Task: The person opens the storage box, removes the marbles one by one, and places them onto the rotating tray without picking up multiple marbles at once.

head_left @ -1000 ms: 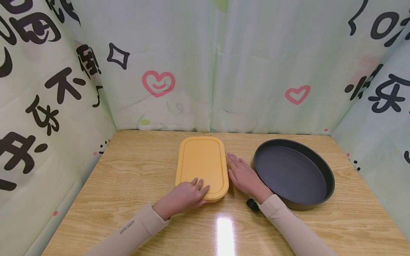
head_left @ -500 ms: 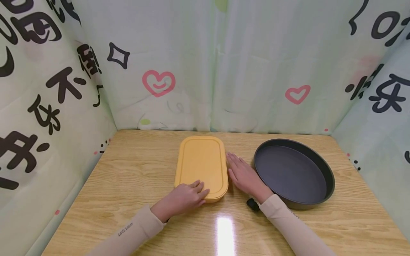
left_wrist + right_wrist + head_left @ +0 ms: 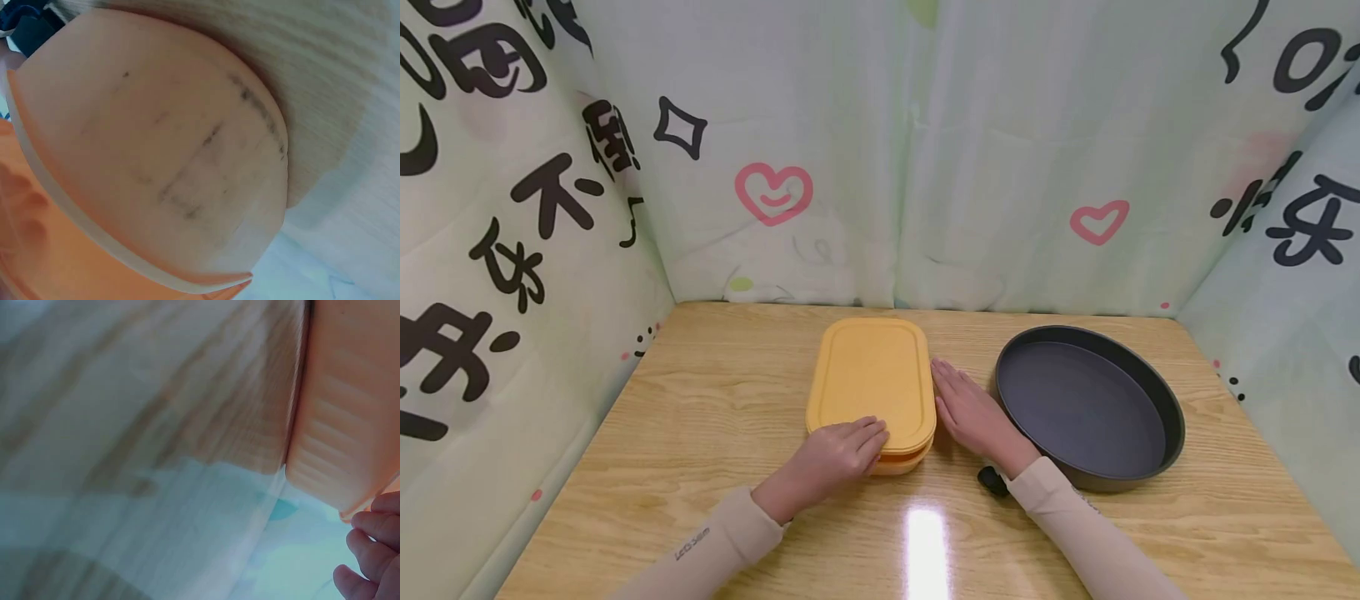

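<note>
A yellow-orange rectangular food box [image 3: 895, 468] stands on the table, with its matching lid [image 3: 872, 371] on top. Along the near edge, the lid is raised and a narrow gap shows beneath it. My left hand [image 3: 823, 462] grips that near edge, fingers on top; the thumb is hidden. In the left wrist view the scuffed outer wall of the box [image 3: 162, 137] and the underside of the lid [image 3: 37, 219] appear. My right hand [image 3: 973, 417] rests with straight fingers along the box's right side; its fingertips [image 3: 365, 553] show beside the box in the right wrist view.
A large round dark pan [image 3: 1078, 400] stands just right of my right hand. A small black object [image 3: 992, 481] sits by the right wrist. The wooden table [image 3: 730, 375] is bordered by printed curtains [image 3: 985, 125] at the back and both sides.
My left fingers have drawn together at the lid's near edge, and that edge has come up off the box. The right hand has stayed in place.
</note>
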A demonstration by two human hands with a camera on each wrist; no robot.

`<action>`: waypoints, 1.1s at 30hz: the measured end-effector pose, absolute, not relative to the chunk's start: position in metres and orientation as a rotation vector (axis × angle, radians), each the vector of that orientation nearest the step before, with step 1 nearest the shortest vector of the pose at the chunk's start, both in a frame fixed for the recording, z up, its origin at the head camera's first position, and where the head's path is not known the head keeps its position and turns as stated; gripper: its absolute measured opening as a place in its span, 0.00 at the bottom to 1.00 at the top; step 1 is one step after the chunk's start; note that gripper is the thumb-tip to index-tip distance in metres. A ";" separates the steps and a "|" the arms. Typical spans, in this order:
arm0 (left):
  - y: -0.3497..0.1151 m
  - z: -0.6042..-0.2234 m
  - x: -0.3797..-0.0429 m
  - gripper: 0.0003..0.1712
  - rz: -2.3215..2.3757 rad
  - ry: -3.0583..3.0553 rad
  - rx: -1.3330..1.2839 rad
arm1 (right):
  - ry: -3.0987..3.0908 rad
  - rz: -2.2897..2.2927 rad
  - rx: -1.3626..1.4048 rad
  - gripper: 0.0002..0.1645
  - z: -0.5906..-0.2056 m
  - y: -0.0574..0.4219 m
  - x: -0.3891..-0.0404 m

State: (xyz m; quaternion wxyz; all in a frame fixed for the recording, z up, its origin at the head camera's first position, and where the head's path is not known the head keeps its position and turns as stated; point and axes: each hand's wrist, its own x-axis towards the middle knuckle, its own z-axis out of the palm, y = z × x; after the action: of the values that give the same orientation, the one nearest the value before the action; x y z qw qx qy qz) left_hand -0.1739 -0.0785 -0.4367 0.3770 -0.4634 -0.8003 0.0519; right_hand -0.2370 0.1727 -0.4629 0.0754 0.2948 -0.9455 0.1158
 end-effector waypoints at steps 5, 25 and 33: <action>-0.079 -0.435 -0.175 0.23 0.147 -2.011 -1.154 | -2.825 0.349 0.896 0.31 -0.463 0.172 -0.236; -0.089 -0.403 -0.189 0.16 -0.023 -1.816 -0.893 | -2.788 0.356 0.918 0.32 -0.458 0.166 -0.229; -0.101 -0.395 -0.199 0.15 -0.058 -1.787 -0.881 | -2.776 0.333 0.936 0.32 -0.456 0.164 -0.228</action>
State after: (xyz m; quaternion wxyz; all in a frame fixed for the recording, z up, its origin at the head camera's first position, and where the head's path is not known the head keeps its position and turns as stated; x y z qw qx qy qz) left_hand -0.1994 -0.1015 -0.3950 0.5431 -0.3711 -0.7528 -0.0245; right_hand -0.2280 0.1638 -0.4563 0.0965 0.3160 -0.9372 0.1123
